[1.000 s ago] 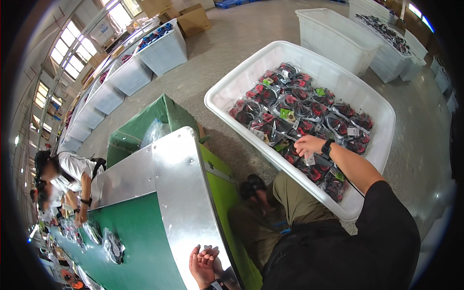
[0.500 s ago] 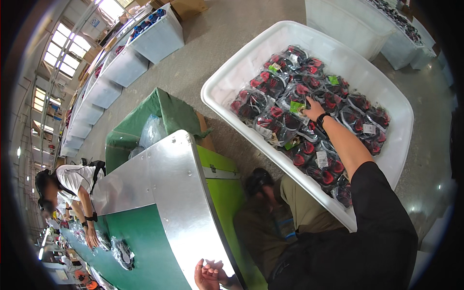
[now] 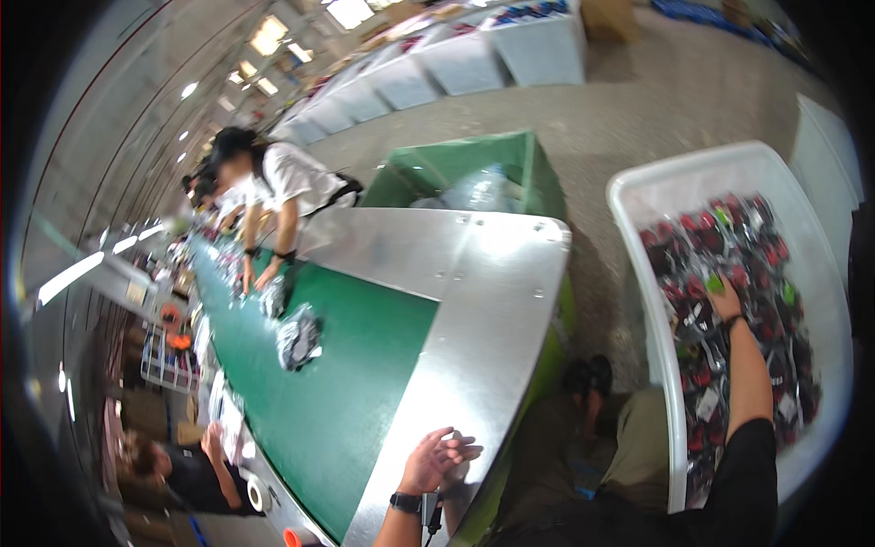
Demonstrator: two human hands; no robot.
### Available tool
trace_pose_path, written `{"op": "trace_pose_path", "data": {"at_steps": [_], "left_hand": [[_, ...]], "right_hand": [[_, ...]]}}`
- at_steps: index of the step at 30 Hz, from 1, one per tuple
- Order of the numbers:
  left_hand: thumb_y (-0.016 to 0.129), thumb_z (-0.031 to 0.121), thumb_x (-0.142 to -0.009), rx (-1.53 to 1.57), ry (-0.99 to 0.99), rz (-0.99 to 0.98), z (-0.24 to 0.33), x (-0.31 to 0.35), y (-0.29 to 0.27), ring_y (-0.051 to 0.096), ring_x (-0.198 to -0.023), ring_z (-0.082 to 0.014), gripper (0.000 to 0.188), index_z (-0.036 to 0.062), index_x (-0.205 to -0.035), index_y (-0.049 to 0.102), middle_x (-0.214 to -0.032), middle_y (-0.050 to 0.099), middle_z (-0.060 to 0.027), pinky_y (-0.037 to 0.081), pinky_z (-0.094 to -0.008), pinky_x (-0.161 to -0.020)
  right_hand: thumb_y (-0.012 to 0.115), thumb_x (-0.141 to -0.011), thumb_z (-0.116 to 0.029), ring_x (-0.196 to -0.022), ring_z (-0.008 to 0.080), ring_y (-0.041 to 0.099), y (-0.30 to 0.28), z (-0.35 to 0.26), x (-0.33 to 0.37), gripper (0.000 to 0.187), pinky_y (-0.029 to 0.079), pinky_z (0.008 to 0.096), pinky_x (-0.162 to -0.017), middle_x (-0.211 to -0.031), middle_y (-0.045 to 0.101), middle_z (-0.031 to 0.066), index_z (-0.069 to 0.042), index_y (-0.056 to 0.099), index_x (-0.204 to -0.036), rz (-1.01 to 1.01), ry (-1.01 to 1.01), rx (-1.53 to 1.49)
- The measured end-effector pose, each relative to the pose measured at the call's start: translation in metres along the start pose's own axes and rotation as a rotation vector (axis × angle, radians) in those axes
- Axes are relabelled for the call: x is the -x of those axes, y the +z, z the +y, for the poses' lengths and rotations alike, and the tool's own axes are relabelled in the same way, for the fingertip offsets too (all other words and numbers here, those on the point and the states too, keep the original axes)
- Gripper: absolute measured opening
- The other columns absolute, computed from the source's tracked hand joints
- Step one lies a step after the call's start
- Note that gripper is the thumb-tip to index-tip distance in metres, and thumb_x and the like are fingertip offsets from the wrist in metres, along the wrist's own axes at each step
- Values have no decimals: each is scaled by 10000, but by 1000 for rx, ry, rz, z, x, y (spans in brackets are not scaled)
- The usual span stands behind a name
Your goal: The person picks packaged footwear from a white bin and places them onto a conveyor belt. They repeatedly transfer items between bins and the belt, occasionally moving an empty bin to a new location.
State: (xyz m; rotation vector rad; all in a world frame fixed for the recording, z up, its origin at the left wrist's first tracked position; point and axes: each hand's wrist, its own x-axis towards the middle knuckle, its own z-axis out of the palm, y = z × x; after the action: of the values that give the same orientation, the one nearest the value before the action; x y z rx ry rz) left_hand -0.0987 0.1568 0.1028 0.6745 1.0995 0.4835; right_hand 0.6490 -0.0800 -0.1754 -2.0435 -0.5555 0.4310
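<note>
My right hand (image 3: 725, 301) reaches into the white tub (image 3: 676, 392) on the right. Its fingers are closed on a bagged pair of shoes, beside a green tag (image 3: 714, 283); the fingertips are partly hidden and blurred. Black-and-red shoes in clear plastic bags (image 3: 706, 365) are heaped around it. Over the metal edge (image 3: 492, 328) of the conveyor table, my left hand (image 3: 439, 459) is held palm up, fingers loosely apart and nothing in them. On the green belt (image 3: 355, 365), a clear-bagged item (image 3: 299, 337) lies well beyond that hand.
A co-worker in a white top (image 3: 296, 178) handles bagged items at the belt's far side. Another person in dark clothing (image 3: 191, 469) is at lower left. Behind the table's end stands a green bin (image 3: 538, 173) holding clear plastic. White tubs (image 3: 538, 55) line the back.
The view has swung left, so the tub sits farther right and more belt shows. My right hand stays among the bagged shoes; my left hand stays empty over the metal edge.
</note>
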Motion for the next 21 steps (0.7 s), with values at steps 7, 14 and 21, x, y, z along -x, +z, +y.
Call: {"op": "trace_pose_path", "data": {"at_steps": [7, 14, 21], "left_hand": [[535, 206, -1052, 117, 57, -119, -2, -1, -6, 693, -898, -245, 376, -40, -1336, 557, -1048, 704, -141, 583, -383, -896], [554, 221, -1052, 201, 36, -286, -3, -7, -20, 701, -938, -237, 346, 2, -1319, 566, -1071, 696, -129, 580, -394, -937], [529, 279, -1072, 335, 10, -543, -2, -16, -37, 672, -1070, -231, 417, 49, -1417, 489, -1213, 643, -141, 576, -404, -969]], "right_hand": [[737, -789, -161, -1076, 335, 671, -24, -39, 43, 603, 504, 388, -958, -1140, 694, 219, 55, 570, -1326, 7, -115, 235], [671, -935, -130, -821, 174, 668, -21, -150, 123, 557, 568, 314, -686, -1055, 681, 89, -3, 477, -1441, -504, 176, -74], [700, -869, -117, -1240, 304, 552, 26, -211, 206, 727, 398, 387, -1108, -1314, 581, 201, 1, 360, -1501, -678, -207, 216]]}}
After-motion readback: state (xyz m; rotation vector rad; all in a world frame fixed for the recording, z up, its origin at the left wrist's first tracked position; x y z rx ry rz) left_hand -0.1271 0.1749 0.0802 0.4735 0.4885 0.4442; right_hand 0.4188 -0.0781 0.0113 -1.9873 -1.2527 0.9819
